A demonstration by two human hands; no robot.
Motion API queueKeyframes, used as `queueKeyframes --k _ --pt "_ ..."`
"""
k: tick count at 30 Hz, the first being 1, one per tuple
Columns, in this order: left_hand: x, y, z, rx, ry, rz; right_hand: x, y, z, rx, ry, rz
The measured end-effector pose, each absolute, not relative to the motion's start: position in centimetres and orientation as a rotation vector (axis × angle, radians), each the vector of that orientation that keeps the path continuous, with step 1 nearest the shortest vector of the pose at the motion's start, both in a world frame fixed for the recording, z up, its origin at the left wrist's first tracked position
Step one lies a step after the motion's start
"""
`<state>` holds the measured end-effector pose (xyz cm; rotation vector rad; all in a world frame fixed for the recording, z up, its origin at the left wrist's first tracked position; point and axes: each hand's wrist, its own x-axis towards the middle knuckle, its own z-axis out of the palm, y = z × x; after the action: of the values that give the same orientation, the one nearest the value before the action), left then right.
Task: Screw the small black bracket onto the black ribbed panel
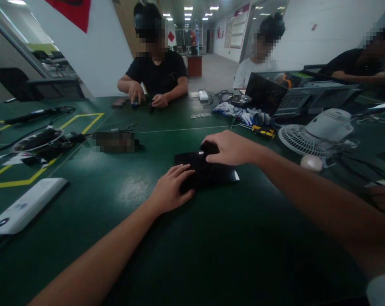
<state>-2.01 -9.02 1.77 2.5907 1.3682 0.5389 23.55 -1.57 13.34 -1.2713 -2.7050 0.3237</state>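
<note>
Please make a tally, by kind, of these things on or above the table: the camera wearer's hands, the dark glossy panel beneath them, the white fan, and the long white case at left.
Hands: 2 (left hand, right hand)
Dark glossy panel, partly covered: 1
White fan: 1
Long white case: 1
Total: 5

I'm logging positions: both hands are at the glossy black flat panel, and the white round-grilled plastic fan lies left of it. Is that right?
Not quite: the white round-grilled plastic fan lies right of the glossy black flat panel, not left, as the head view shows.
</note>
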Motion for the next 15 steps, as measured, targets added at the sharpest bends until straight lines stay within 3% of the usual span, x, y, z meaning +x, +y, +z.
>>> queueKeyframes --k 6,15 --pt "-1.9 -9.1 1.8 2.595 1.375 0.516 22.6 -1.9 11.9 -1.303 -2.601 0.419" --pt "-1.8 -9.1 1.7 2.603 1.367 0.533 23.9 -1.7 12.1 -1.208 -2.635 0.943"
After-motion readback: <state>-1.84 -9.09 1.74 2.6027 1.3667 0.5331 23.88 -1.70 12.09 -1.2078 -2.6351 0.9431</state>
